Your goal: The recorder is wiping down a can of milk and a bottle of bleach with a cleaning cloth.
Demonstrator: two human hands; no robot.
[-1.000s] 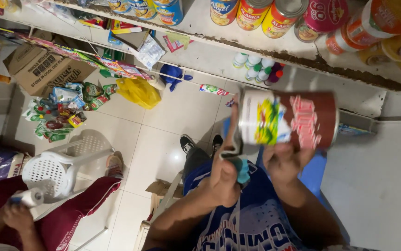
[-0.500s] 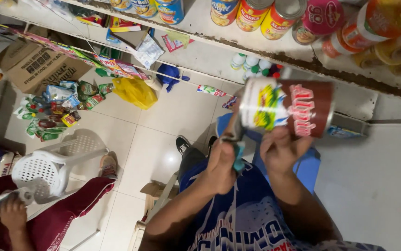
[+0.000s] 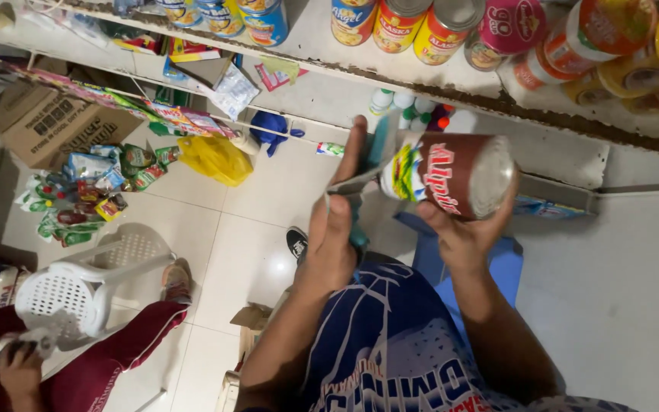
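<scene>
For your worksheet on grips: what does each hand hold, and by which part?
The right hand grips the can from below, around its side. The left hand holds a cloth against the can's end.

A brown can (image 3: 451, 174) with a white, green and yellow label lies sideways at centre, held by the right hand (image 3: 463, 233). Along the shelf (image 3: 322, 46) at the top stands a row of tins: blue tins (image 3: 264, 19) on the left, yellow-and-red tins (image 3: 402, 27) in the middle, a pink tin (image 3: 509, 30) and orange-lidded jars (image 3: 612, 30) to the right. At far left a brown cardboard box (image 3: 54, 122) sits on the floor, with small green, red and blue packets (image 3: 89, 191) scattered beside it.
</scene>
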